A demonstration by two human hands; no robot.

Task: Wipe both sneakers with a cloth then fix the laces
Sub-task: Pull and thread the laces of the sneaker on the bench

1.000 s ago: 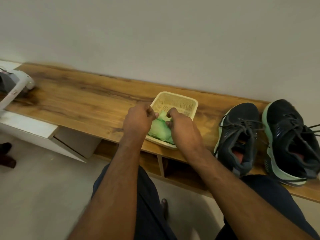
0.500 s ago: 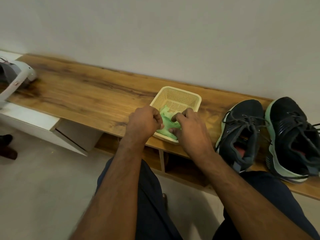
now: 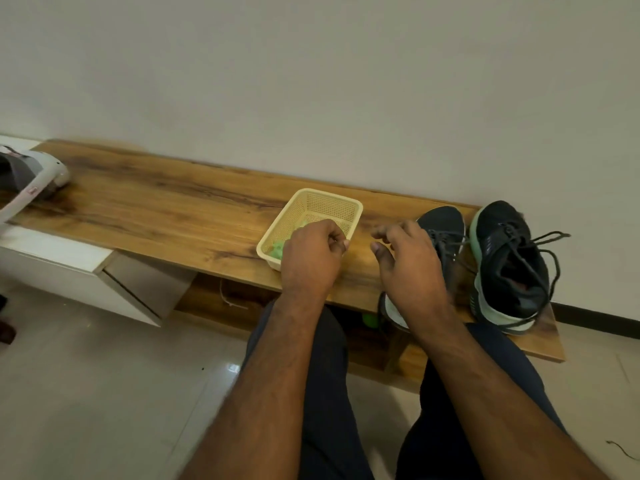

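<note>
A green cloth (image 3: 276, 247) lies in the cream mesh basket (image 3: 325, 195) on the wooden bench (image 3: 173, 216). My left hand (image 3: 311, 254) is over the basket's near side with its fingers curled, and it grips the cloth, most of which it hides. My right hand (image 3: 408, 268) hovers to the right of the basket, fingers loosely spread and holding nothing. It covers much of the near black sneaker (image 3: 441, 223). The second black sneaker (image 3: 509, 258), with a mint sole, stands at the bench's right end, its dark laces loose and trailing.
A grey-and-white device (image 3: 31, 178) sits at the bench's far left, above a white cabinet (image 3: 52, 258). The wall runs right behind the bench. A small green object (image 3: 370, 320) lies on the shelf under the bench. My knees are close to the bench's front edge.
My right hand has let go of the cloth and moved right, over the near sneaker. My left hand stays at the basket with the cloth.
</note>
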